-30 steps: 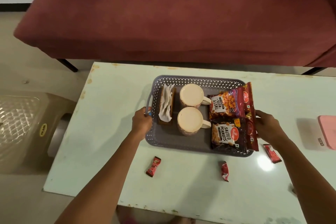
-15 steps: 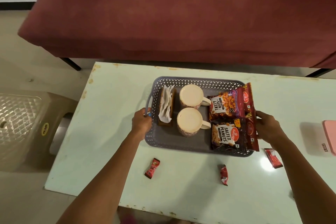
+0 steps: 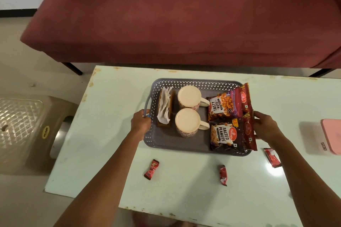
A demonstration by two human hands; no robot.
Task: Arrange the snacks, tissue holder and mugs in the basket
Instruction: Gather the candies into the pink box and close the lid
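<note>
Grey perforated basket (image 3: 184, 145) sat on the table (image 3: 114, 134), already holding mugs, tissue holder and nut packets; left hand (image 3: 140, 122) gripped its handle, right hand (image 3: 265, 127) curled at the far end, probably steadying it.

Two bare forearms, no sleeves visible

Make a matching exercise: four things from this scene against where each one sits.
Things:
1. tissue holder
2. Salted Peanuts packet
3. pink box
4. Tasty Nuts packet

Places:
A. table's right edge
B. basket's left end
C. basket's far right corner
D. basket's near right corner

Pairs: 1-B, 2-D, 3-A, 4-C
</note>
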